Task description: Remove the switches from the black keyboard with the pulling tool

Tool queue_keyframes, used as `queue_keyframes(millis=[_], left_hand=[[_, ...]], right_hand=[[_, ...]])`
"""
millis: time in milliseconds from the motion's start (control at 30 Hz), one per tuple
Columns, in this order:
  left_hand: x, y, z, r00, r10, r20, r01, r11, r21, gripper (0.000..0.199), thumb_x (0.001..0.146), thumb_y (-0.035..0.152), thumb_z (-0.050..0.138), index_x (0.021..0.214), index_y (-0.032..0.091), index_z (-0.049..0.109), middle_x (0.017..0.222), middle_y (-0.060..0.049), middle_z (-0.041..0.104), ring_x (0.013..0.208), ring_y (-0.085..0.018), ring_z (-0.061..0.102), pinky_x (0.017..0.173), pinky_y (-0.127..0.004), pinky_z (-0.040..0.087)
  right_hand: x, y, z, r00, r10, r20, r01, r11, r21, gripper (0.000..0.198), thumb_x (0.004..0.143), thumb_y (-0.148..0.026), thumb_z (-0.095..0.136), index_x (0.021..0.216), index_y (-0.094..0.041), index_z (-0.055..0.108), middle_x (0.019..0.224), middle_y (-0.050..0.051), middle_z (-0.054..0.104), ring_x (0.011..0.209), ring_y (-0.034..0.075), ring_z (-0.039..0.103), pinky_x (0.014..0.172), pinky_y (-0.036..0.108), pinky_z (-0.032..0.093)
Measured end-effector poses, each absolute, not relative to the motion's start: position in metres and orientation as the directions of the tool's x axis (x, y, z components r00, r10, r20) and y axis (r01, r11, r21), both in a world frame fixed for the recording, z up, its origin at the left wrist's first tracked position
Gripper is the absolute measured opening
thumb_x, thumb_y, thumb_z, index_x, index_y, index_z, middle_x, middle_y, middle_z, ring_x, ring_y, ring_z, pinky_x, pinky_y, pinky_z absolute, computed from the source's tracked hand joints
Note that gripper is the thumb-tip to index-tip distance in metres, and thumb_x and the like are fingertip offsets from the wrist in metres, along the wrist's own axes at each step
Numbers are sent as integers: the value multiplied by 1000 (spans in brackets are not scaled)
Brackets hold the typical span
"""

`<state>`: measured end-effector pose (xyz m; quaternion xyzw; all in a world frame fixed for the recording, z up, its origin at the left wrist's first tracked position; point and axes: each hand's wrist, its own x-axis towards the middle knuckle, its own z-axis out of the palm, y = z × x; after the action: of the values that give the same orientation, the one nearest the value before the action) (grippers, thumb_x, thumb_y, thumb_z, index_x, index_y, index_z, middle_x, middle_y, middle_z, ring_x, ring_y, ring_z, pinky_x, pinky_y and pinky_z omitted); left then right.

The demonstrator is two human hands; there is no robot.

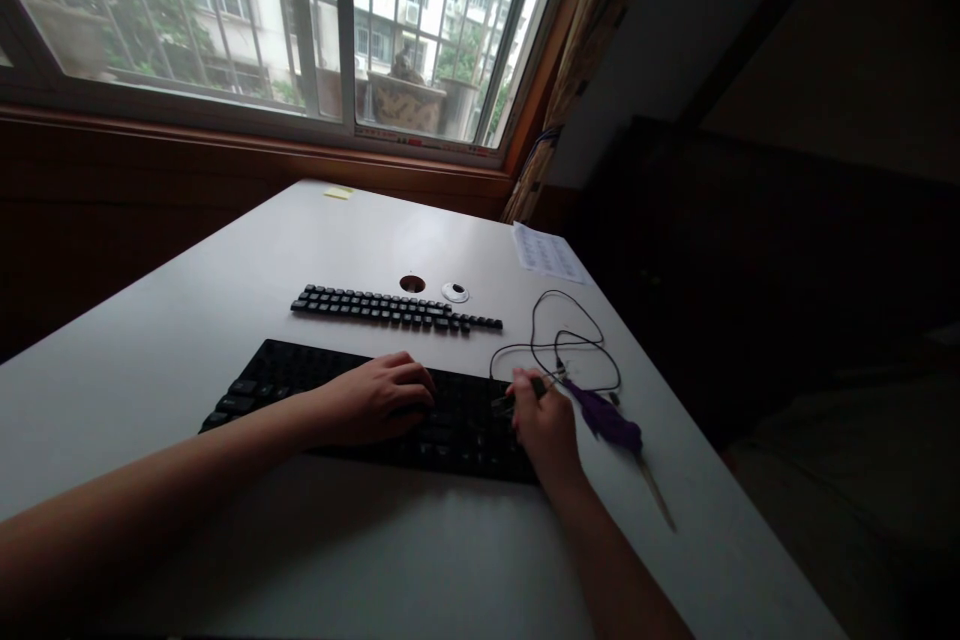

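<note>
A black keyboard point(457, 420) lies on the white table in front of me; many of its keys are off, with larger keycaps still seated at its left end. My left hand point(394, 395) rests on the middle of the keyboard, fingers loosely bent, nothing visible in them. Over the keyboard's right part, my right hand point(546, 420) is closed around a small tool with thin metal prongs, which looks like a keycap puller point(502, 405). The fingers partly hide it. Behind the keyboard, loose black keycaps point(375, 305) stand in neat rows.
Right of the keyboard lie a looped black cable point(574, 335) and a purple feathery brush with a thin stick handle point(611, 420). Farther back are a round cable hole point(412, 284), its white cover point(455, 293), a printed sheet point(547, 253) and a yellow note point(338, 192).
</note>
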<state>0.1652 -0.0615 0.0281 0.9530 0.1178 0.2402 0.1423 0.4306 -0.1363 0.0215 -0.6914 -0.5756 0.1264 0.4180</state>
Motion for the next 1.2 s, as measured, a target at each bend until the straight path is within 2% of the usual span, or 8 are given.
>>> queue_keyframes(millis=[67, 133, 367, 533, 700, 967, 1100, 1200], left_hand=[[165, -61, 28, 859, 288, 423, 153, -934, 324, 20, 90, 21, 59, 109, 20, 66, 112, -10, 64, 102, -24, 57, 89, -38, 51], [166, -61, 28, 860, 288, 420, 155, -934, 322, 20, 90, 21, 59, 109, 20, 65, 112, -10, 64, 103, -24, 57, 89, -37, 51], [166, -61, 27, 869, 292, 399, 167, -933, 320, 20, 92, 22, 57, 111, 19, 64, 113, -10, 64, 103, -24, 56, 91, -38, 50], [165, -61, 27, 860, 309, 406, 174, -926, 336, 22, 91, 23, 58, 112, 19, 63, 112, -10, 64, 103, -23, 56, 91, -37, 50], [164, -60, 28, 851, 339, 402, 192, -912, 363, 29, 91, 26, 59, 119, 18, 59, 111, -11, 63, 102, -24, 57, 90, -38, 51], [162, -52, 16, 765, 464, 447, 192, -826, 530, 42, 84, 29, 68, 123, 18, 55, 106, -10, 63, 98, -22, 59, 87, -38, 52], [160, -50, 18, 733, 530, 426, 175, -753, 634, 37, 83, 29, 69, 117, 17, 58, 100, -8, 64, 86, -17, 63, 77, -31, 53], [159, -49, 22, 721, 541, 432, 166, -740, 652, 30, 84, 29, 69, 110, 16, 61, 95, -7, 66, 83, -16, 63, 74, -28, 53]], right_hand=[[436, -136, 20, 398, 869, 293, 633, -29, -774, 45, 97, -54, 39, 71, -22, 56, 40, -6, 48, 34, 14, 50, 43, 23, 39], [439, -135, 19, 402, 868, 292, 630, -30, -776, 44, 96, -54, 41, 71, -21, 56, 41, -6, 48, 35, 14, 50, 42, 22, 39], [435, -139, 24, 321, 903, 284, 629, 20, -777, 40, 95, -51, 47, 71, -21, 58, 42, -6, 49, 37, 12, 51, 40, 19, 38], [421, -140, 31, 245, 952, 186, 529, 29, -848, 38, 94, -51, 48, 75, -20, 59, 43, -6, 51, 33, 11, 49, 36, 19, 36], [404, -138, 38, 116, 980, 165, 503, 85, -860, 35, 95, -47, 47, 79, -20, 61, 46, -6, 55, 35, 10, 52, 40, 18, 40], [371, -124, 53, -3, 985, 175, 433, 159, -887, 30, 95, -43, 47, 81, -20, 60, 47, -6, 56, 37, 11, 54, 41, 19, 41], [356, -118, 47, 18, 981, 194, 384, 173, -907, 29, 94, -43, 47, 79, -21, 58, 48, -6, 56, 38, 11, 53, 41, 19, 41], [350, -118, 40, 46, 979, 197, 324, 172, -930, 30, 95, -44, 47, 79, -21, 58, 47, -6, 55, 38, 10, 52, 41, 19, 41]])
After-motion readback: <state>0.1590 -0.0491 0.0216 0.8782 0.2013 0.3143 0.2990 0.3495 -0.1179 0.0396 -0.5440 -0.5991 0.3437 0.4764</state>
